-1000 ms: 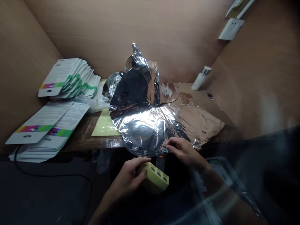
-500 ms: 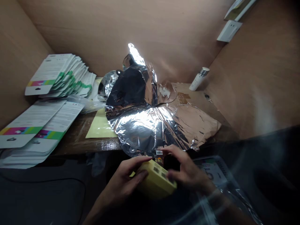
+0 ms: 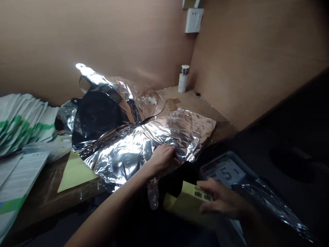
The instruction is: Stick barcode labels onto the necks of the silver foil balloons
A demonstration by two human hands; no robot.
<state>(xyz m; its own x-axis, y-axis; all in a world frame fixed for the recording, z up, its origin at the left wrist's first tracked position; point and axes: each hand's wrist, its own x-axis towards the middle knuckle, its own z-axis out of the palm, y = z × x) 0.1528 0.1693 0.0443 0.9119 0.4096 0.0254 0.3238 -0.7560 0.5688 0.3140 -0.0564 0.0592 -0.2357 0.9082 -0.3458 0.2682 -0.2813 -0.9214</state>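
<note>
Working from the head camera, my one feed here, I have the left hand [image 3: 163, 159] reaching forward over a crumpled silver foil balloon [image 3: 123, 147], which lies spread across the middle of the counter [image 3: 43, 202] and runs to its far edge. The fingers [image 3: 168, 152] curl down onto the foil near the balloon's lower right side; their tips are buried in the creases, so I can't tell whether they're pinching it or only pressing. Either way, that placement seems to pin the slippery sheet in place. A small clear tail [image 3: 153, 193] hangs below the wrist, past the counter's near edge.

The right hand [image 3: 222, 200] sits low, off the near edge, on a yellow box [image 3: 189, 206] with barcode labels [image 3: 202, 193] on its upper face. Its fingers [image 3: 208, 192] lie spread over the box, and with the thumb out of sight, I can't tell whether they grip it. The box looks kept clear of the foil.

Beyond the balloon, a white flask [image 3: 183, 79] stands upright in the far corner of the counter. Along the left edge, a stack of printed cards [image 3: 23, 120] fans out, with a yellow sheet [image 3: 75, 173] partly under the foil.
</note>
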